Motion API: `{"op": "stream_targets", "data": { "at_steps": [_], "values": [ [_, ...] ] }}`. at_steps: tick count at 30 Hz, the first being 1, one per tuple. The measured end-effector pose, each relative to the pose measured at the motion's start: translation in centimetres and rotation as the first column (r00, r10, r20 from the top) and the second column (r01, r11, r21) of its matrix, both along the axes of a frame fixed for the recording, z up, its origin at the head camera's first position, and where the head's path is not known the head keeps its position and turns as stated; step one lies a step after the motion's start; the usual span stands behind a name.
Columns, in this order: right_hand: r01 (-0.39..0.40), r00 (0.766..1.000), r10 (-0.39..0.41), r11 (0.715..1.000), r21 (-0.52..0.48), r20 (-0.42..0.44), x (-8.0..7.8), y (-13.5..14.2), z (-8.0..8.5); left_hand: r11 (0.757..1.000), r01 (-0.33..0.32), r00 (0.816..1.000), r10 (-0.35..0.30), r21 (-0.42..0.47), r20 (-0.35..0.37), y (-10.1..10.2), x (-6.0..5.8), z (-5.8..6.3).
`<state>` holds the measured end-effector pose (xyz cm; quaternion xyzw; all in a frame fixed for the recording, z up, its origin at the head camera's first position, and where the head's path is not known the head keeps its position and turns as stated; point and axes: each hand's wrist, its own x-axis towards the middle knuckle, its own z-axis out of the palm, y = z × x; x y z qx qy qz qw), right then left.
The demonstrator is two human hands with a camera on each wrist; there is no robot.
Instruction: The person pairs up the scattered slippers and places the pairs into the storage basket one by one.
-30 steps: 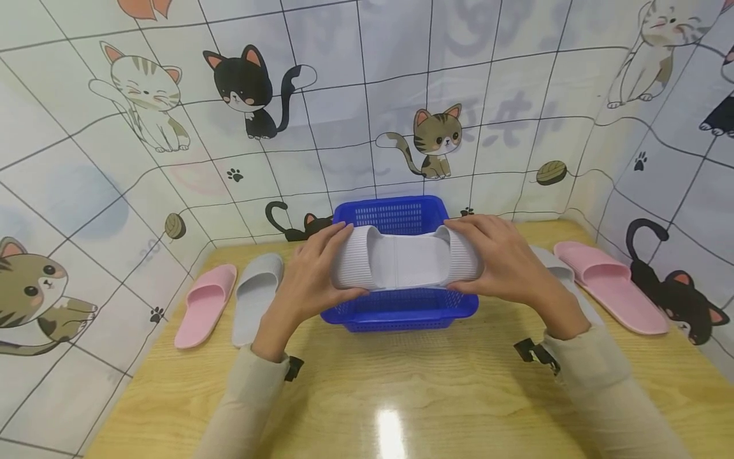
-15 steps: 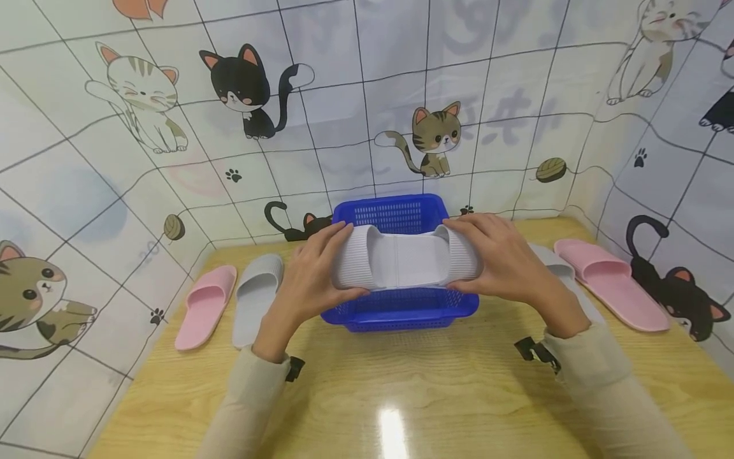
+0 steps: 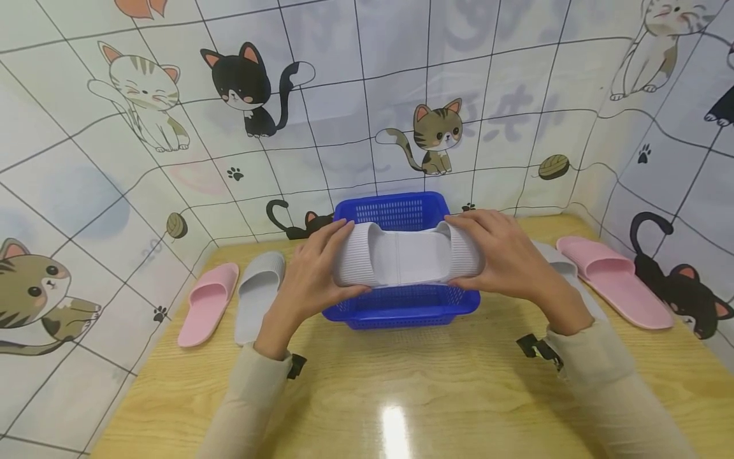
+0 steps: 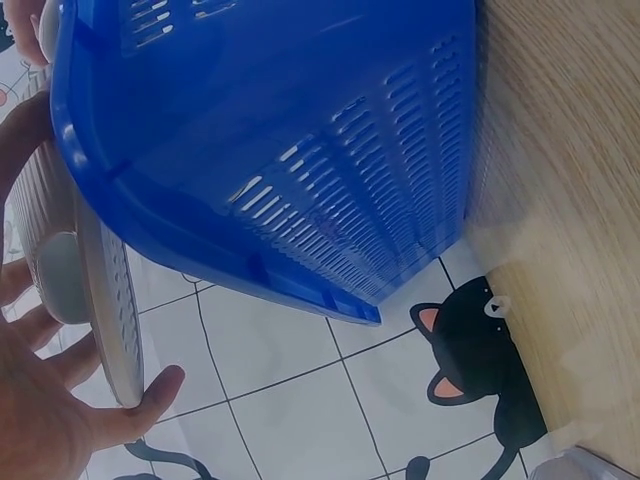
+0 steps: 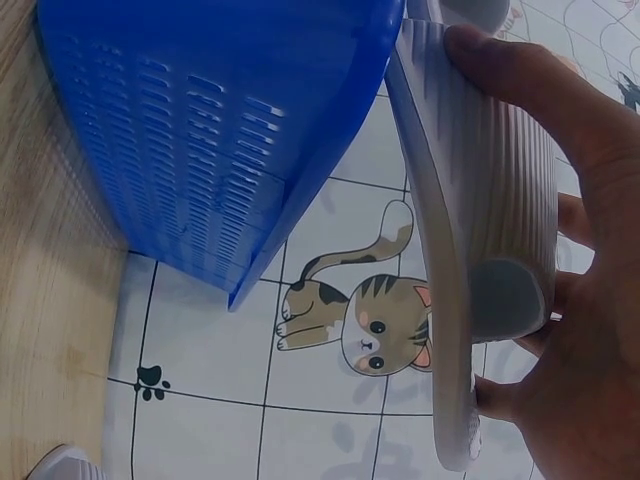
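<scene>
A pair of white slippers with ribbed straps lies end to end over the blue plastic basket, toes pointing outward and a seam line between the heels. My left hand grips the left slipper's toe end, its fingers over the strap and thumb at the near edge. The right hand holds the other toe end in the same way. In the left wrist view the slipper's sole is close to the basket rim. The right wrist view has the ribbed strap against my palm side.
A pink slipper and a light grey slipper lie left of the basket on the wooden table. Another grey slipper is partly hidden behind my right arm, beside a pink slipper. A cat-print wall covering surrounds the table.
Both hands keep their hold on the slippers over the basket. The head view shifts only slightly; nothing else visibly moves.
</scene>
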<state>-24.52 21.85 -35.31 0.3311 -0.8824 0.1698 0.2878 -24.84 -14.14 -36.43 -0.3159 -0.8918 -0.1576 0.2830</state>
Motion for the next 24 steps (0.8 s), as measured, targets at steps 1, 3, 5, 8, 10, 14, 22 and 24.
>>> {"op": "stream_targets", "data": {
  "at_steps": [1,3,5,8,10,14,22,24],
  "values": [
    [0.0,1.0,0.0,1.0,0.002,0.001,0.02,-0.01,0.03,1.0,-0.002,1.0,0.002,-0.003,0.0,0.0,0.01,0.01],
    [-0.002,1.0,0.002,1.0,0.001,0.002,0.07,-0.04,0.06,1.0,-0.006,1.0,0.006,-0.007,0.001,0.01,0.05,0.03],
    [-0.004,1.0,0.004,1.0,0.0,0.001,0.12,-0.06,0.09,1.0,-0.009,1.0,0.009,-0.009,0.001,0.03,0.06,0.04],
    [-0.006,1.0,0.006,1.0,-0.001,-0.001,0.2,-0.09,0.13,1.0,-0.011,1.0,0.012,-0.013,0.003,0.04,0.1,0.06],
    [-0.005,1.0,0.005,1.0,0.001,-0.003,0.22,-0.09,0.17,1.0,-0.011,1.0,0.011,-0.011,0.003,0.06,0.11,0.09],
    [-0.002,1.0,0.002,1.0,0.003,-0.008,0.24,-0.09,0.23,1.0,-0.008,1.0,0.008,-0.007,0.003,0.09,0.13,0.14],
    [-0.008,1.0,0.008,1.0,0.001,-0.012,0.24,-0.09,0.24,1.0,-0.007,1.0,0.008,-0.009,0.006,0.1,0.23,0.23],
    [-0.008,1.0,0.008,1.0,0.0,-0.012,0.23,-0.1,0.23,1.0,-0.006,1.0,0.006,-0.011,0.003,0.11,0.26,0.26]
  ]
}}
